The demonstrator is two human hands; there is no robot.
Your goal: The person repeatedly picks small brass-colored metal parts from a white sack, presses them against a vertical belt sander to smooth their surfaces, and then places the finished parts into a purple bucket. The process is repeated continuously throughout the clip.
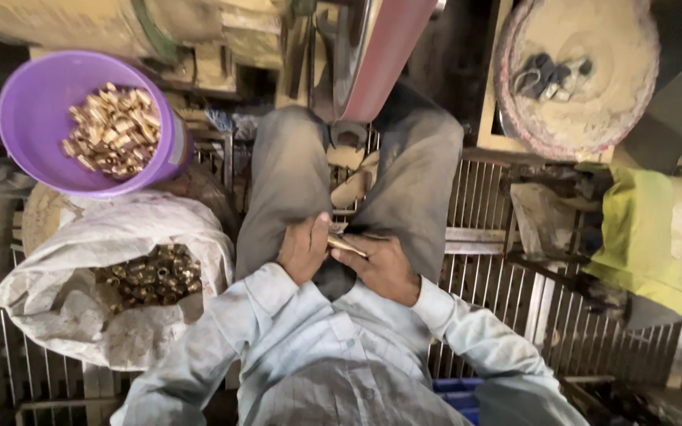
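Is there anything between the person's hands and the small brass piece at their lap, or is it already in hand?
Nothing visible stands between them. The brass piece is already held between the left hand and the right hand, over the lap. The purple bucket of brass parts and the white sack sit off to the person's left.

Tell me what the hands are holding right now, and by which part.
Both hands meet on one small brass-coloured piece in the lap: the left hand grips its near end, the right hand supports it from below.
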